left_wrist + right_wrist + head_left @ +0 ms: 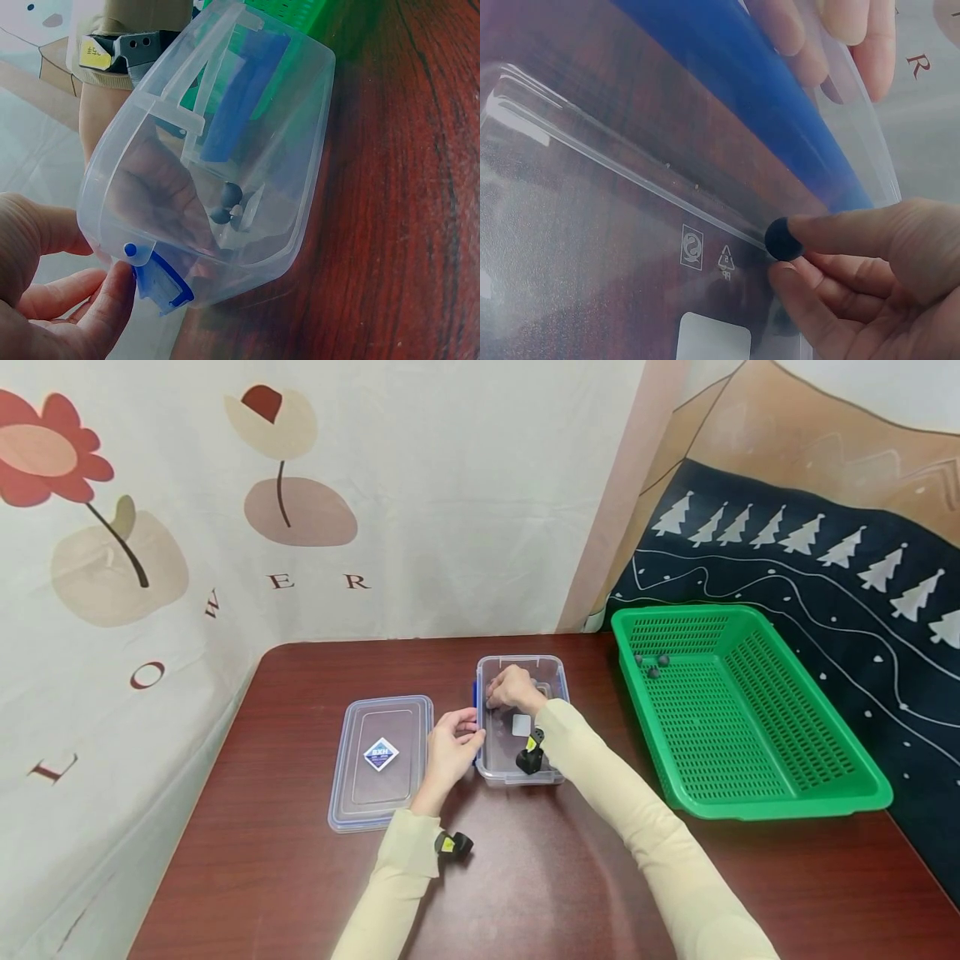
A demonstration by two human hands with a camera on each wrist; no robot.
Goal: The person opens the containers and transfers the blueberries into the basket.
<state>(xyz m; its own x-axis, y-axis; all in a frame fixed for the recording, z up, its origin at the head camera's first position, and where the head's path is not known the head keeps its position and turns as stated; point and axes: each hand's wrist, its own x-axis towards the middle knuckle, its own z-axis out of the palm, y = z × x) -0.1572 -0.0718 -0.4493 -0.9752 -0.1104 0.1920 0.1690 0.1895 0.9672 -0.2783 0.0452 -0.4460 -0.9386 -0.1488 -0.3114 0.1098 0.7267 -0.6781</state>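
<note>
A clear plastic box [498, 752] with blue side latches stands uncovered on the table. Inside it, my right hand [514, 687] pinches a small dark ball [784, 238] between thumb and fingertip, low beside the wall. Through the box's end, dark round shapes [229, 194] show by that hand. My left hand [453, 745] grips the box's left side, its fingertips at the rim and the blue latch [161, 283]. Left of the box lies its clear lid [356, 797], flat, with a blue-and-white diamond label [381, 754].
A green slatted basket [780, 797] sits at the right of the table, several small dark balls [654, 672] in its far left corner. Printed curtains hang behind the brown table [285, 760]. Each wrist carries a black camera.
</note>
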